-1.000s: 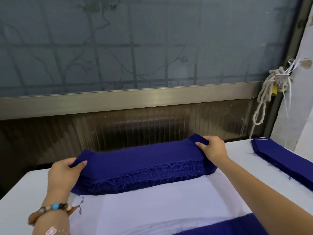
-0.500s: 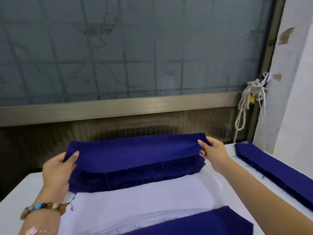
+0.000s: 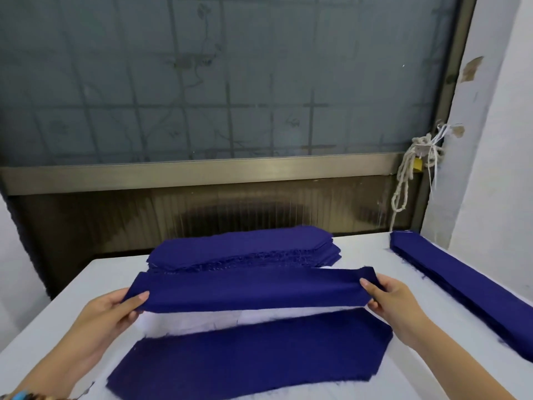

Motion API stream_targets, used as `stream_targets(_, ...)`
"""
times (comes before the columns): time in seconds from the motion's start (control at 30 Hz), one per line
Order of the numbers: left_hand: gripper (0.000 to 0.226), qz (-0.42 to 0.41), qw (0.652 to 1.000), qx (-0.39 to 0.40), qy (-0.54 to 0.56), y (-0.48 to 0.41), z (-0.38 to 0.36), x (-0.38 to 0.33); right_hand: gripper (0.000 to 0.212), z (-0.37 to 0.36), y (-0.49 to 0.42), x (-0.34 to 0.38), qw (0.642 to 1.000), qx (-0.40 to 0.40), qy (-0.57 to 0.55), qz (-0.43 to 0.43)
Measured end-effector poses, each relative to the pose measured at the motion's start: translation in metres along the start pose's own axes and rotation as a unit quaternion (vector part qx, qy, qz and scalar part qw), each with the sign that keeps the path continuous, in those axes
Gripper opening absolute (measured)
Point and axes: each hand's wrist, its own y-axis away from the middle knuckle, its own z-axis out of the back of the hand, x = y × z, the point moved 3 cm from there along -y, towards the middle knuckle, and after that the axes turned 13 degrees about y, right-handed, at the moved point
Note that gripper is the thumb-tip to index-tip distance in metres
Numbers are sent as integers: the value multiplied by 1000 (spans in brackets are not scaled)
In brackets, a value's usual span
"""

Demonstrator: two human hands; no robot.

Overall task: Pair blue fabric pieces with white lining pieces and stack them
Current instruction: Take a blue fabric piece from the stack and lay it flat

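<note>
Soft blue piece held up by both ends, just over the white lining.

The left grip point(image 3: 115, 310) pinches the left end of the blue piece point(image 3: 251, 290), thumb on top and fingers curled under. The cloth looks light and floppy, so holding both short ends and pulling it flat seems best. It hangs just above the white lining point(image 3: 202, 319) on the worktop point(image 3: 363, 252), with the blue pile point(image 3: 239, 249) at 12 o'clock and a flat blue piece point(image 3: 253, 356) at 6 o'clock. The right grip point(image 3: 389, 298) pinches the right end the same way. A long blue stack point(image 3: 461, 284) lies at 3 o'clock.
</note>
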Motion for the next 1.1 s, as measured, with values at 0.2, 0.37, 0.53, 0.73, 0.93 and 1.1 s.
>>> stream_targets(0.2,27,77,994,38,60,12,17,28,18,0,33,-12,997,-26,51,46)
stream_targets(0.37,37,109,993,53,14,13,29,28,20,-1,46,-13,986,-66,96,118)
stream_targets(0.53,51,158,976,143,-46,25,28,34,17,6,41,-20,984,-81,104,120)
stream_targets(0.73,45,132,979,134,-75,30,30,35,18,6,39,-28,985,-65,121,109)
stream_targets(0.93,7,109,974,144,-135,40,22,35,27,1,45,-27,964,-70,210,146)
stream_targets(1.1,16,91,964,153,-197,36,26,36,27,0,47,-29,949,-56,266,158)
